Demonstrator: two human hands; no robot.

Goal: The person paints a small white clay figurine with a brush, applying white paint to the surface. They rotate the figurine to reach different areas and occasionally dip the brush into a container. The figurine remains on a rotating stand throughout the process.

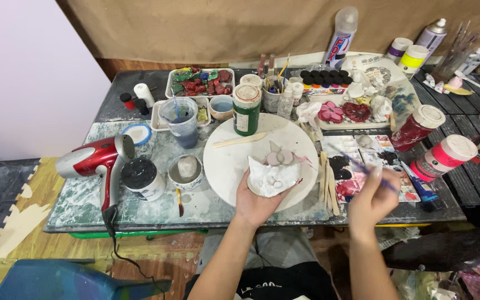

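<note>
Head view: the tabletop (84,214) near edge has little bare room. Left hand (258,201) cups a white clay piece (272,176) over the round board (234,161); right hand (374,199) pinches a brush (369,169) above the palette (362,161). Hairdryer (96,158), cups, and paint jars (443,156) crowd behind.

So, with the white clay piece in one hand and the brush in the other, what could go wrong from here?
1. The left hand cradles the white clay piece from below only; if tilted, it might slip onto the round white board.
2. The right hand holds a thin brush over the paint palette; it is blurred, so a stray stroke could smear paint.
3. The water cup is nearby and could tip.
</note>
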